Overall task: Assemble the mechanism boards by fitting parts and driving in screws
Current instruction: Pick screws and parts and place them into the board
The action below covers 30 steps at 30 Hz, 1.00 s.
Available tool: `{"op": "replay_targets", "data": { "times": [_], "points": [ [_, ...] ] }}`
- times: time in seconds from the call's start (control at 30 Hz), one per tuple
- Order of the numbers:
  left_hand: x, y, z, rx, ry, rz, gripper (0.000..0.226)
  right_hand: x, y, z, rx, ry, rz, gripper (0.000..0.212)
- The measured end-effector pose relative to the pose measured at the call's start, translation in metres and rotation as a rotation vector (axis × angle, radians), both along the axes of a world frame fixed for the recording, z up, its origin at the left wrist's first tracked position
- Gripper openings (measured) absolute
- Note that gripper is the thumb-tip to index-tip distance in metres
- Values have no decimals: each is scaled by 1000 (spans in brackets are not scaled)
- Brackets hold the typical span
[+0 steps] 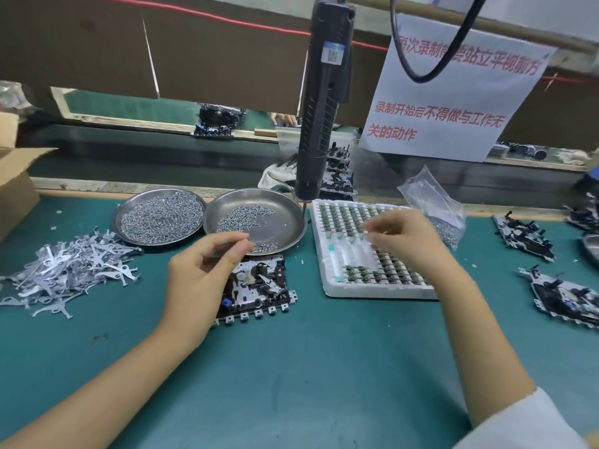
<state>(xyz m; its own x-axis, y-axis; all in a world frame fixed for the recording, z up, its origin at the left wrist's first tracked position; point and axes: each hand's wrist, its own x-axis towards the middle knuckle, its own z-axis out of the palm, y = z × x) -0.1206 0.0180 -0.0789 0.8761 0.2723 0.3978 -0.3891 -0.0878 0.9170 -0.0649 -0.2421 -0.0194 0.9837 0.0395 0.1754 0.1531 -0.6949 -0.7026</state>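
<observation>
Head view shows a green bench (pixel 291 367) with one mechanism board (pixel 259 286) lying in front of the person, just below the nearer steel dish. I judge the task is in the middle for this board: several black and metal parts already sit on it, but no screw is being driven now, because the electric screwdriver (pixel 321 102) hangs free above the bench and no hand holds it.

Going from large to small: one white foam tray (pixel 327 254) lies right of the board, with many small green parts in rows; some rows near its middle are already empty. Two round steel dishes stand behind the board: the left dish (pixel 158 217) is nearly full of screws, the right dish (pixel 259 218) has only a thin scatter. One pile of flat metal levers (pixel 64 270) lies at the left, too many to count. At the right edge at least two more boards (pixel 525 236) wait, and a stack of others stands behind the tray. One plastic bag (pixel 434 202) of screws leans behind the tray.

Left hand (pixel 201 273) hovers over the board with thumb and forefinger pinched together; something small may be between them, but I cannot tell. Right hand (pixel 405 234) is over the foam tray with curled fingers, and blur hides whether it grips a part. Fitting and screwing seem left to do.
</observation>
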Motion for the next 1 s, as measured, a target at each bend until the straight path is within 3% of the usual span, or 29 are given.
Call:
{"op": "replay_targets", "data": {
  "times": [0.2,0.47,0.73,1.0],
  "points": [
    [1,-2,-5,20,24,-17,11,-10,-21,-7,-345,86,199,23],
    [2,-1,-3,-8,19,2,18,-18,-15,-20,-776,26,241,59],
    [0,-1,-3,-2,29,4,16,-21,-12,-25,-796,-38,242,66],
    [-1,-4,-1,-4,27,-16,17,-28,-22,-23,-477,-166,123,41]
  ]
}}
